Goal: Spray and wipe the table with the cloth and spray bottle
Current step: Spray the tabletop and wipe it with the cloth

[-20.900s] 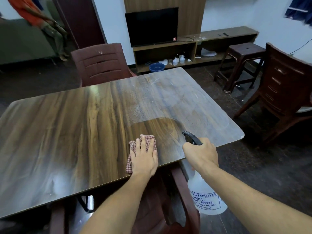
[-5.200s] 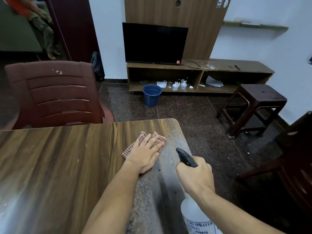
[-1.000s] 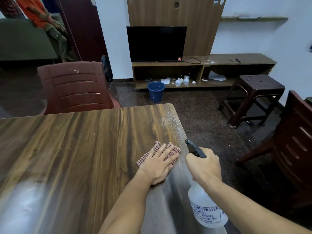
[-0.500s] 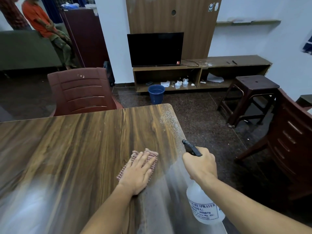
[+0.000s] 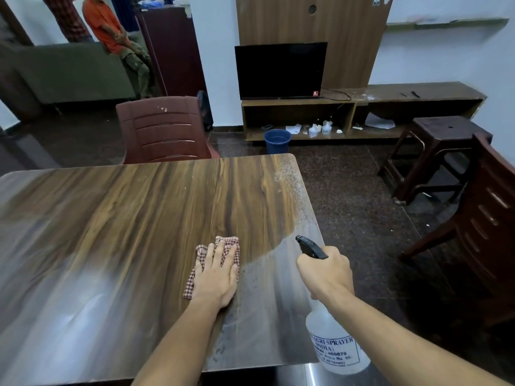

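Note:
The dark wood-grain table [image 5: 133,218] fills the left and middle of the view. Spray droplets and a dull film lie along its right edge. My left hand [image 5: 216,274] presses flat on a red checked cloth [image 5: 228,243] on the tabletop, near the right side. My right hand [image 5: 324,271] grips the neck of a clear spray bottle [image 5: 334,344] with a black nozzle, held upright just off the table's right edge, nozzle pointing away from me.
A maroon plastic chair [image 5: 164,130] stands at the table's far side. A dark chair [image 5: 485,218] and a stool [image 5: 434,151] are on the right. A blue bucket [image 5: 277,140] sits by the TV unit [image 5: 362,112]. Two people [image 5: 117,37] stand far left.
My left hand has slid the cloth leftward and toward me across the table over the last second. The bottle stays in my right hand at the right edge.

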